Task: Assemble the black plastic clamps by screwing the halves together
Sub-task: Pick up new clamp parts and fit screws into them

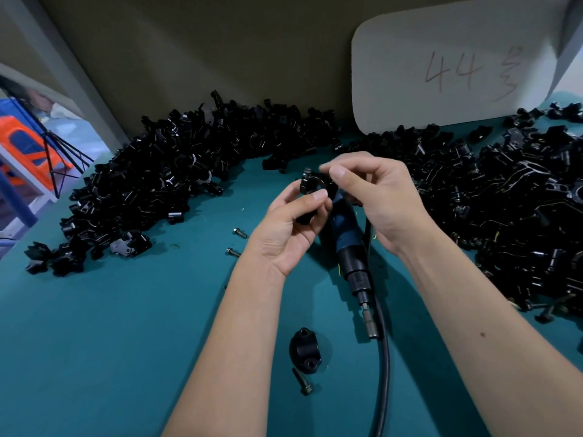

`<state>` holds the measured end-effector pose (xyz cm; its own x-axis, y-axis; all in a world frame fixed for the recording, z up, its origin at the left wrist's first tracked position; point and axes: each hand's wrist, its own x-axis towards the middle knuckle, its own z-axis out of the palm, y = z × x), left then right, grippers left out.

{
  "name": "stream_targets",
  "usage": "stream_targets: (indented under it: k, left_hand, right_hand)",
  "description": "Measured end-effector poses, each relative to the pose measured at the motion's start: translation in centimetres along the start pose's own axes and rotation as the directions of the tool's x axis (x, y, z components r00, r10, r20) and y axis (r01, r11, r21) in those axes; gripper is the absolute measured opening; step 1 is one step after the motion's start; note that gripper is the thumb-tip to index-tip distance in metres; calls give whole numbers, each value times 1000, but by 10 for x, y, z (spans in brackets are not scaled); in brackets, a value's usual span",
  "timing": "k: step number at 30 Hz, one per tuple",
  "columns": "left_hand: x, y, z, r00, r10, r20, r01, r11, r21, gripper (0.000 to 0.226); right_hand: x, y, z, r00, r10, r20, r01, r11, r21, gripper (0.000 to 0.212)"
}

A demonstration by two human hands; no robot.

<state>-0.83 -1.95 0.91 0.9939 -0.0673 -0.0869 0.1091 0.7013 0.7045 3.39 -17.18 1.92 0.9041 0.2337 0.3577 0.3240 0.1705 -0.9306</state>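
My left hand (pixel 288 230) grips a black clamp (pixel 310 186) above the middle of the teal table (pixel 126 326). My right hand (pixel 375 197) pinches something small at the clamp's top right; the item between its fingertips is blurred. A loose black clamp half (pixel 304 350) lies near the table's front, with a screw (pixel 302 381) just below it. Two more screws (pixel 239 232) (pixel 232 252) lie left of my left wrist.
An electric screwdriver (pixel 348 257) with a black cable (pixel 383 367) lies under my hands, bit pointing toward me. Big heaps of black clamp parts sit at the left (pixel 151 184) and right (pixel 520 209). A white card (pixel 448 70) marked 44 leans on the back wall.
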Motion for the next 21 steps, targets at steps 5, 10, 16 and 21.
stream_targets:
  k: [5, 10, 16, 21]
  left_hand:
    - [0, -3, 2, 1000, -10, 23, 9, 1000, 18, 36]
    - [2, -2, -2, 1000, -7, 21, 7, 1000, -19, 30]
    - [2, -2, -3, 999, 26, 39, -30, 994, 106, 36]
    - [3, -5, 0, 998, 67, 17, -69, 984, 165, 28]
  right_hand:
    - [0, 1, -1, 998, 32, -53, -30, 999, 43, 11]
    - [0, -3, -2, 999, 25, 28, -26, 999, 42, 5]
    - [0, -5, 4, 993, 107, -57, -102, 991, 81, 29]
    - [1, -3, 8, 991, 105, -79, -101, 994, 48, 38]
